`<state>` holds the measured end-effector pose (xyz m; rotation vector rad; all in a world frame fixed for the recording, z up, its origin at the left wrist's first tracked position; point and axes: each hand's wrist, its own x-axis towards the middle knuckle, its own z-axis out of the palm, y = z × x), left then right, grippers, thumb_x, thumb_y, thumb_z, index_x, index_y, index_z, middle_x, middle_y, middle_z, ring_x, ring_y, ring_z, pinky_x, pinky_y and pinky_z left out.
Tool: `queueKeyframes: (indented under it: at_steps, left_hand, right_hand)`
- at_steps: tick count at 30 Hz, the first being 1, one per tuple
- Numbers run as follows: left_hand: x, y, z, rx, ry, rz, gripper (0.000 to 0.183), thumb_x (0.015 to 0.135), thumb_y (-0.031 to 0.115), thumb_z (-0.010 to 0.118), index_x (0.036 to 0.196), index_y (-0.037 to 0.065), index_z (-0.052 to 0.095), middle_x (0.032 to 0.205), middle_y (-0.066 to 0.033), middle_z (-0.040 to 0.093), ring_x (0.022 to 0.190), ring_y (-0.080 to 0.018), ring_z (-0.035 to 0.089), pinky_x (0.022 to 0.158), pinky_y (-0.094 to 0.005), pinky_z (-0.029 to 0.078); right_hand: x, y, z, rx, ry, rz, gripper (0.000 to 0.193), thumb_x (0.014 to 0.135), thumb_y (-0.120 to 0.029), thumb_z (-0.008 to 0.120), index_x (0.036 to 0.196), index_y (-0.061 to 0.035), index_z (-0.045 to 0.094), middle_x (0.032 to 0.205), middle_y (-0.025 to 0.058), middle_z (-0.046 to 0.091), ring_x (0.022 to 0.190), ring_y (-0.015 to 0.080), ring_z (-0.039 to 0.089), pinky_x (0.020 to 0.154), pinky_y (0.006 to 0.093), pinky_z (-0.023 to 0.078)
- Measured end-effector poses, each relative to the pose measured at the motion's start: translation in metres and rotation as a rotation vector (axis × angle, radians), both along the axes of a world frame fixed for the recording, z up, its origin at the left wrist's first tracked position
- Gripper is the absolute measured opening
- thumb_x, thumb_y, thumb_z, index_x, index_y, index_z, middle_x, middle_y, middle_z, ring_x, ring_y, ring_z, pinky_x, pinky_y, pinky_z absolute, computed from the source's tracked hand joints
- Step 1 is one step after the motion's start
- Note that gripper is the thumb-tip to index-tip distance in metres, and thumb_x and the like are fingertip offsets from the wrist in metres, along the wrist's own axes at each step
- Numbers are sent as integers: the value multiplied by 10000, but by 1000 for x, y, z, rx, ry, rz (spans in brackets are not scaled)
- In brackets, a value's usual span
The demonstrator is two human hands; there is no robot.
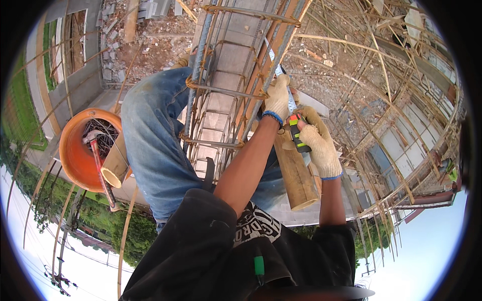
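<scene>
My right hand (321, 148), in a cream knitted glove, is closed around a black, yellow-green and red tape measure (299, 136). From its case the pale blade (291, 103) runs up and away along a wooden formwork board (257, 83). Farther up, my gloved left hand (277, 98) closes on the blade beside the board's edge; its fingertips are partly hidden. Left of the board lies a rebar cage (228, 93) of long bars and rusty stirrups. Below the tape measure, a thick bamboo pole (296, 180) extends toward me.
An orange bucket (75, 155) at the left holds nails and a red-handled hammer (96, 155); a cut bamboo piece (117, 163) is beside it. Bamboo scaffolding (396, 115) fills the right side. Rubble (145, 60) covers the ground far below. My jeans-clad leg (155, 130) borders the cage.
</scene>
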<state>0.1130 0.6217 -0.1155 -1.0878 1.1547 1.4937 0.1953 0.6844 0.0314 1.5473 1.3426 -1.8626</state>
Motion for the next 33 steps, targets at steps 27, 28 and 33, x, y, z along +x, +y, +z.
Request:
queueKeyframes:
  at_steps: [27,28,33]
  left_hand:
    - [14,29,-11,129,-76,209,302,967,373,670,975,75,621,700,-95,662,546,-213,632,479,-353,501]
    - [11,33,-8,119,-98,243,284,967,346,671,968,68,618,700,-96,651,549,-220,631,481,-370,511]
    - [13,37,-36,48,-147,362,228,971,270,646,939,47,616,723,-121,624,553,-259,619,488,-434,534]
  right_hand:
    - [-54,84,65,-122,-249,237,709,973,-497,725,1467,-24,539,1161,122,691,950,175,703,807,369,645]
    - [-46,88,63,-182,-222,240,672,973,-504,724,1424,-36,553,1142,113,685,955,177,701,783,366,645]
    - [-52,72,98,-195,-217,175,766,880,-649,755,1234,4,567,1030,132,680,826,190,724,699,316,637]
